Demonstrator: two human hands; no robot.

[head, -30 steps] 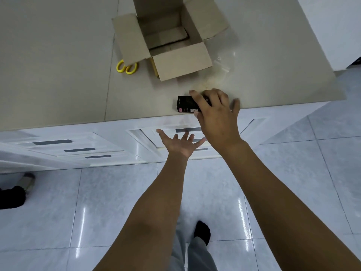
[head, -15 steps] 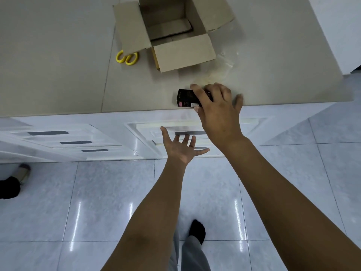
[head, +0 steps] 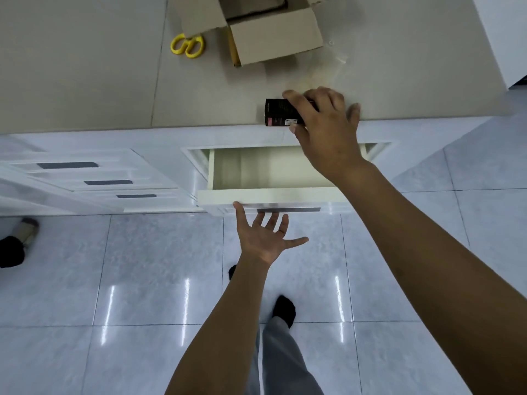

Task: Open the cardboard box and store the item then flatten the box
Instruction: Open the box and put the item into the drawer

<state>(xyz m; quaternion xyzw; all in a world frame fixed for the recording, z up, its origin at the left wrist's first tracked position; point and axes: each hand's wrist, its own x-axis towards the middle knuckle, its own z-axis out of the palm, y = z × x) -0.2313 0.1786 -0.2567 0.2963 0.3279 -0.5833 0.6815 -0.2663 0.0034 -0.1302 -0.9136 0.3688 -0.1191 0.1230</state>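
With the drawer pulled out, I ready the item.
Right hand clasps the black box at the worktop edge; left hand, fingers spread, holds nothing.

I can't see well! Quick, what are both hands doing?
Left hand: open, fingers spread, at the drawer front.
Right hand: gripping the small black box.

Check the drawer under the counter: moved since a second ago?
Yes. The drawer has slid out from the cabinet front toward the person; its pale inside now shows, with the left hand under its front.
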